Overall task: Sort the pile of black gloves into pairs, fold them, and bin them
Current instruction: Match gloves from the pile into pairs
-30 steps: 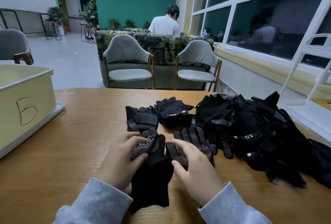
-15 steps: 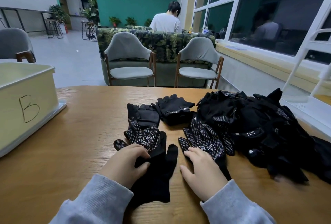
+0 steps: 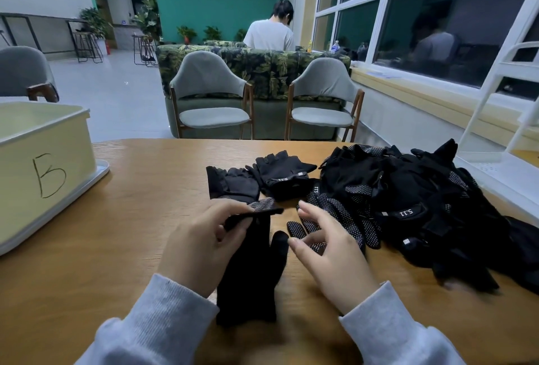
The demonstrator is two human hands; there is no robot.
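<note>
A plain black glove [image 3: 250, 271] lies on the wooden table [image 3: 116, 233] in front of me. My left hand [image 3: 201, 245] pinches a dotted glove [image 3: 259, 209] by its edge and lifts it over the plain one. My right hand [image 3: 329, 251] hovers with fingers spread over another dotted glove [image 3: 338, 216], not gripping it. A large pile of black gloves [image 3: 414, 204] fills the table's right side. Two fingerless gloves, one [image 3: 232, 185] beside the other [image 3: 281, 172], lie beyond my hands.
A cream bin marked B [image 3: 43, 166] stands on a white tray at the table's left edge. A white rack [image 3: 501, 119] stands at the right. Two grey chairs [image 3: 210, 96] face the table's far edge, and a person sits behind a sofa.
My left hand has lifted the dotted glove's edge off the plain glove. My right hand rose from the other dotted glove and spread its fingers.
</note>
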